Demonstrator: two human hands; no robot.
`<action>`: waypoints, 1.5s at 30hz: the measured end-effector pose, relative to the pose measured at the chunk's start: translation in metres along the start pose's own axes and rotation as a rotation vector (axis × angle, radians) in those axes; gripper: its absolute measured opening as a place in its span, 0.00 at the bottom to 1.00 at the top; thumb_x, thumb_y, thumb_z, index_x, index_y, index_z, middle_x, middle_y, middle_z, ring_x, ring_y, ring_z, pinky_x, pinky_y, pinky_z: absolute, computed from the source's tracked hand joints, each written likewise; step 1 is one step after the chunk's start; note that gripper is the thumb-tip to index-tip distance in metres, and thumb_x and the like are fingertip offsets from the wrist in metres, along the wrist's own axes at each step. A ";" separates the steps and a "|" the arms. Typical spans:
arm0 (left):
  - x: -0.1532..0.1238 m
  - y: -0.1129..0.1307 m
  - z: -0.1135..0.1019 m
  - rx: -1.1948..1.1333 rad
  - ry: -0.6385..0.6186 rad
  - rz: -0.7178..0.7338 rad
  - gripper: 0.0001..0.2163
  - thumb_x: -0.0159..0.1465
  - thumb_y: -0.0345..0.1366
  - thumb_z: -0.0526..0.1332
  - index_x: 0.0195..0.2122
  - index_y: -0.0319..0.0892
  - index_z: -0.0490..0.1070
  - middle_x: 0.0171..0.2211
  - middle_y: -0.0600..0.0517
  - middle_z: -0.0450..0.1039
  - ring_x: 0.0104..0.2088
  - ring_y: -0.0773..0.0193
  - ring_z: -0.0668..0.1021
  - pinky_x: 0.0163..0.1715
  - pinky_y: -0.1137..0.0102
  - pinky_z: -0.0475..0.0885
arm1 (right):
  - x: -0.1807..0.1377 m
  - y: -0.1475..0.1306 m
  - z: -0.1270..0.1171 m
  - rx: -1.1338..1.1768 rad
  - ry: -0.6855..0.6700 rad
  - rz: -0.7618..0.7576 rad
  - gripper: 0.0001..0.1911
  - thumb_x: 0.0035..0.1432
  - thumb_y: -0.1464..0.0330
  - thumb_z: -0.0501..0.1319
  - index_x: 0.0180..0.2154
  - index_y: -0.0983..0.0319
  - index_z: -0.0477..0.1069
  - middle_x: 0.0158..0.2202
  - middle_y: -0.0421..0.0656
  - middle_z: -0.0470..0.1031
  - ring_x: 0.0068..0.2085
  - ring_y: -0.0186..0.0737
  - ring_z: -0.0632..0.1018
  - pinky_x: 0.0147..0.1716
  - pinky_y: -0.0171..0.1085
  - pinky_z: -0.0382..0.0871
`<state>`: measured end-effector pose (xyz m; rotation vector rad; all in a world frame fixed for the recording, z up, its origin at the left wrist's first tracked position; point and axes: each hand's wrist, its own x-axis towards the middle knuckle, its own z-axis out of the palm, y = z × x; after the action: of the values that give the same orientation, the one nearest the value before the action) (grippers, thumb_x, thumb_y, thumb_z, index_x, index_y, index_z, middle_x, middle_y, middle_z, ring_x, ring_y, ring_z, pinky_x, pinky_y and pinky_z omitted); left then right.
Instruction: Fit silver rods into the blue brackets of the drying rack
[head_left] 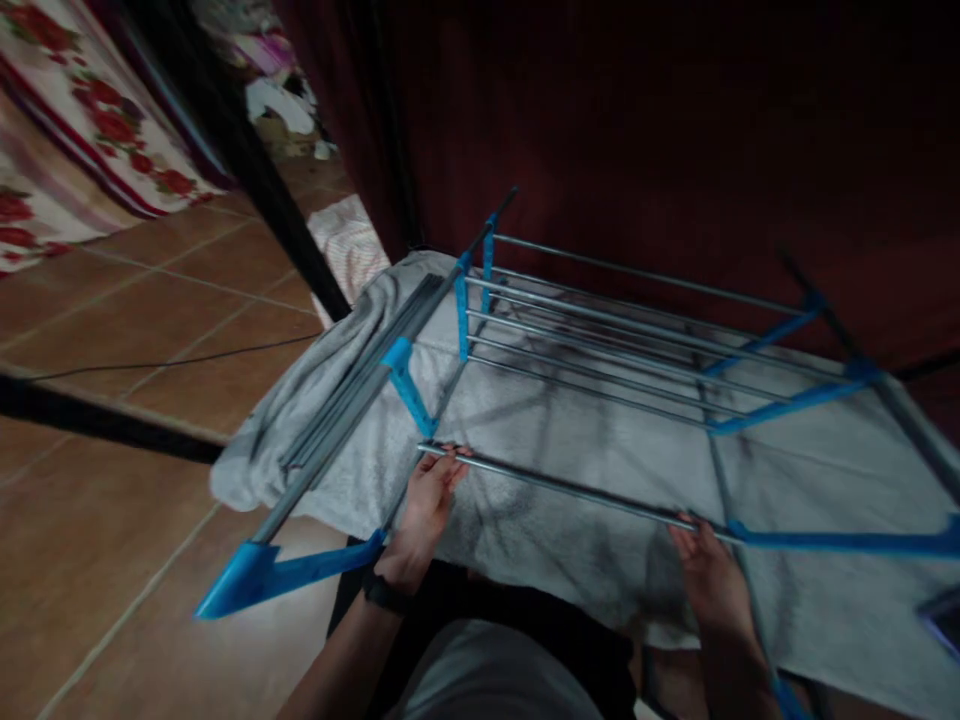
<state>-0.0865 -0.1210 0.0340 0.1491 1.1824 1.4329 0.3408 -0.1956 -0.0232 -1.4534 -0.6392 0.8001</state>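
A metal rod (570,487) runs across in front of me, gripped by both hands. My left hand (429,500), with a dark band on the wrist, pinches it near its left end. That end lies beside the lower tip of a blue plastic bracket (411,385); whether they touch I cannot tell. My right hand (709,570) has its fingers closed round the rod near the right end, which meets another blue bracket (840,542). Beyond my hands, several parallel rods span the blue brackets of a partly assembled drying rack (600,320).
A bundle of loose metal rods (367,370) lies at the left on a grey blanket (585,420). A blue end bracket (251,580) juts out at lower left. Black bars (270,170) cross the left side, with tiled floor (150,400) beyond. A dark red curtain (637,130) hangs behind.
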 end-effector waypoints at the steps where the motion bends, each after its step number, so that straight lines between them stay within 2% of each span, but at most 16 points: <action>1: 0.002 0.000 -0.001 0.018 0.007 0.002 0.08 0.53 0.32 0.71 0.33 0.42 0.74 0.34 0.50 0.80 0.37 0.62 0.83 0.44 0.66 0.78 | 0.000 -0.001 0.003 0.027 0.034 0.032 0.12 0.52 0.55 0.67 0.35 0.53 0.75 0.40 0.42 0.82 0.46 0.46 0.82 0.51 0.51 0.77; 3: 0.008 -0.001 -0.003 0.028 0.019 0.019 0.08 0.53 0.32 0.72 0.32 0.42 0.74 0.32 0.52 0.80 0.37 0.62 0.83 0.45 0.64 0.79 | 0.000 -0.006 0.008 0.233 0.090 0.215 0.10 0.49 0.59 0.70 0.34 0.54 0.75 0.38 0.39 0.82 0.45 0.40 0.81 0.52 0.44 0.76; 10: 0.016 0.002 -0.006 0.083 0.037 -0.058 0.07 0.56 0.28 0.69 0.27 0.43 0.71 0.32 0.55 0.80 0.37 0.64 0.83 0.45 0.66 0.80 | -0.004 -0.025 0.022 0.405 0.166 0.257 0.10 0.51 0.63 0.72 0.32 0.56 0.73 0.34 0.37 0.81 0.40 0.36 0.81 0.46 0.40 0.76; 19: 0.006 0.009 0.006 0.074 0.113 -0.099 0.08 0.57 0.20 0.63 0.28 0.40 0.72 0.30 0.54 0.80 0.34 0.65 0.83 0.39 0.70 0.81 | 0.002 -0.025 0.023 0.404 0.166 0.264 0.15 0.46 0.61 0.74 0.34 0.58 0.74 0.33 0.38 0.81 0.38 0.38 0.81 0.43 0.38 0.78; 27: -0.003 0.017 0.017 0.087 0.125 -0.104 0.08 0.56 0.21 0.63 0.27 0.41 0.74 0.29 0.53 0.80 0.35 0.64 0.83 0.39 0.70 0.81 | 0.002 -0.026 0.022 0.401 0.153 0.273 0.14 0.47 0.62 0.73 0.34 0.58 0.74 0.35 0.41 0.81 0.40 0.39 0.82 0.42 0.39 0.78; 32: -0.002 0.017 0.016 0.104 0.110 -0.093 0.07 0.54 0.23 0.65 0.27 0.43 0.73 0.29 0.54 0.80 0.38 0.61 0.83 0.37 0.69 0.81 | 0.001 -0.027 0.023 0.374 0.141 0.257 0.13 0.49 0.61 0.72 0.35 0.58 0.74 0.36 0.42 0.82 0.40 0.41 0.82 0.42 0.40 0.78; 35: 0.000 0.015 0.013 0.120 0.104 -0.092 0.06 0.54 0.25 0.67 0.28 0.43 0.73 0.29 0.55 0.80 0.37 0.62 0.83 0.38 0.69 0.81 | 0.001 -0.026 0.022 0.364 0.151 0.248 0.13 0.49 0.61 0.71 0.35 0.58 0.73 0.35 0.41 0.82 0.40 0.40 0.82 0.42 0.39 0.78; 41: -0.002 0.015 0.013 0.145 0.122 -0.082 0.07 0.52 0.27 0.70 0.28 0.41 0.72 0.31 0.55 0.79 0.39 0.62 0.82 0.48 0.65 0.78 | 0.003 -0.022 0.021 0.368 0.166 0.252 0.15 0.48 0.59 0.72 0.35 0.58 0.73 0.35 0.40 0.81 0.39 0.38 0.82 0.43 0.38 0.78; 45: -0.003 0.017 0.014 0.162 0.096 -0.080 0.07 0.52 0.28 0.70 0.29 0.43 0.73 0.32 0.55 0.80 0.42 0.59 0.82 0.45 0.65 0.79 | 0.005 -0.021 0.021 0.355 0.167 0.262 0.13 0.49 0.61 0.71 0.35 0.57 0.73 0.36 0.40 0.81 0.40 0.40 0.82 0.43 0.40 0.78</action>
<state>-0.0876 -0.1120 0.0539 0.1450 1.3689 1.2855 0.3289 -0.1783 -0.0021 -1.2717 -0.1681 0.9309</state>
